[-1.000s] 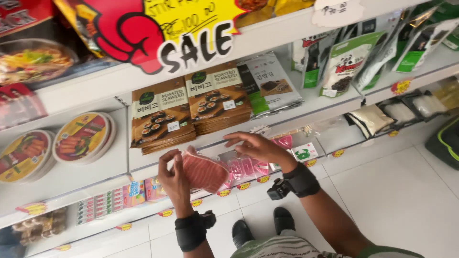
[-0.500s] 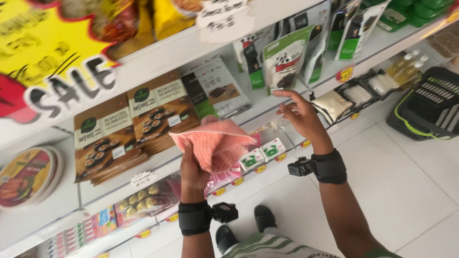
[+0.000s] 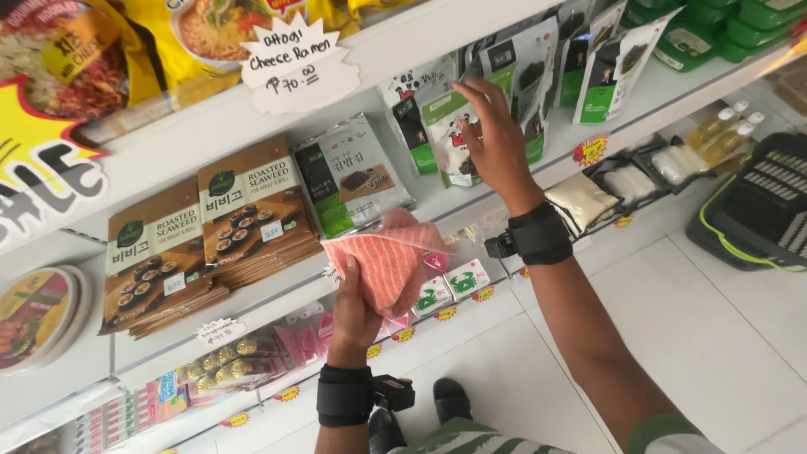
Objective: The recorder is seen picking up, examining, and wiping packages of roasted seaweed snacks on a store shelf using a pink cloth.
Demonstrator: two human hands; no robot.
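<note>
In front of the middle shelf [image 3: 437, 206], the left hand [image 3: 357, 307] holds up a flat pink striped packet [image 3: 388, 261], fingers closed around its lower edge with the thumb lying across the front. The packet hangs in the air just off the shelf's front edge, tilted, and its far corner hides part of the small goods behind it. Up at the right, the right hand [image 3: 496, 134] reaches to the hanging pouches, fingers spread open and resting against a white-and-green snack pouch [image 3: 450, 139]; whether the fingertips actually pinch it cannot be told, since they are lost against the packaging. Both wrists carry black bands, and the left band [image 3: 345, 393] has a small black device [image 3: 393, 393] clipped beside it. Toward the shelf's left end lie stacked brown seaweed packs [image 3: 252, 214], with a grey seaweed sachet [image 3: 353, 181] just beside them. On the lower shelf, small white boxes with green prints [image 3: 450, 287] sit half hidden behind the pink packet. A dark basket [image 3: 761, 214] on the floor is cut off at the right edge. One black shoe [image 3: 450, 399] shows below.
</note>
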